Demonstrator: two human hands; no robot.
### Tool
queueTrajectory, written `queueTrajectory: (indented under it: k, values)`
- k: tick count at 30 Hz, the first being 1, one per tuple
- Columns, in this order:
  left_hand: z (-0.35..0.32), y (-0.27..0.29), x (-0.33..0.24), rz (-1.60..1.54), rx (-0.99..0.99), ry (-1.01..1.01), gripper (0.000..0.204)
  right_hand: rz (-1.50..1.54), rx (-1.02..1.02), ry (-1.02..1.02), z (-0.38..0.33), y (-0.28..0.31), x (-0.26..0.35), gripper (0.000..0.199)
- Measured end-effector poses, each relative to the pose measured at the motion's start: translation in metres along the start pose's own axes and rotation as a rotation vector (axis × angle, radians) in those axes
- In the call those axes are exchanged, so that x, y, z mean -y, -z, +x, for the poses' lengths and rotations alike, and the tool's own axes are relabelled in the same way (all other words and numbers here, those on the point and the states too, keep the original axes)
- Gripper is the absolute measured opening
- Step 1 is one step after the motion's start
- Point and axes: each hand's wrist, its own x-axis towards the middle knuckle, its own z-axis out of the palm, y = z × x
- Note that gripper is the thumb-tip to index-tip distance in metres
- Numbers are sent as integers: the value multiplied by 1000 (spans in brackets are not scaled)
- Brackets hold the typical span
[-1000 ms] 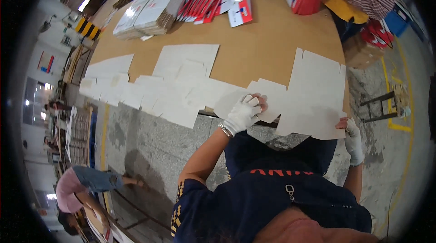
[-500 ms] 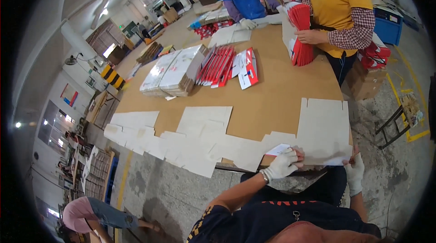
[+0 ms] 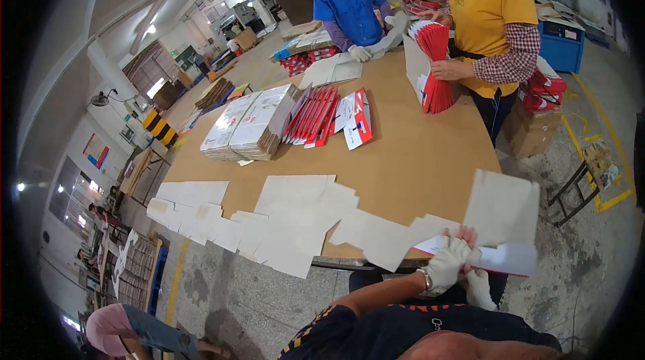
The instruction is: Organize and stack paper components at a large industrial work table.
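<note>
At the table's near edge lies a flat die-cut cardboard sheet (image 3: 500, 209), pale grey, with a white and red folded strip (image 3: 507, 259) along its near side. My left hand (image 3: 451, 262), in a white glove with bare fingertips, lies over the left end of that strip, its fingers stretched out on the cardboard. Just below it, my gloved right hand (image 3: 480, 287) is at the sheet's near edge; its fingers are mostly hidden. More pale cardboard blanks (image 3: 289, 205) overlap along the edge to my left.
Tied stacks of flat white cardboard (image 3: 248, 121) and red-and-white folders (image 3: 312, 114) lie mid-table. Across the brown table (image 3: 403, 165), a person in yellow (image 3: 494, 10) holds a fanned red bundle (image 3: 433, 67). Beside them stands a person in blue (image 3: 353, 14). A stool (image 3: 584, 178) is at right.
My right hand has moved left from the sheet's right corner to beside my left hand. The sheet has shifted and tilted rightward, its white and red strip now showing. My view has turned slightly.
</note>
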Motion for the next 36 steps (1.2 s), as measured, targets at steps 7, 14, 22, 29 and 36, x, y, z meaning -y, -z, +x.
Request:
queueTrajectory:
  k: [7, 14, 22, 29, 36]
  values:
    - [-17, 10, 9, -23, -12, -5, 94, -788, -270, 851, 24, 6, 72, 23]
    - [-17, 24, 12, -254, 309, 30, 86, -1451, 158, 1173, 66, -5, 81, 51]
    - [-148, 19, 111, 169, -225, 114, 50, -1581, 226, 1073, 73, 20, 98, 45]
    - [-131, 15, 154, -385, -243, 158, 29, -1469, 172, 984, 71, 17, 107, 51]
    - [-87, -1, 134, -52, -341, 512, 30, -1456, 209, 1024, 74, 21, 96, 57]
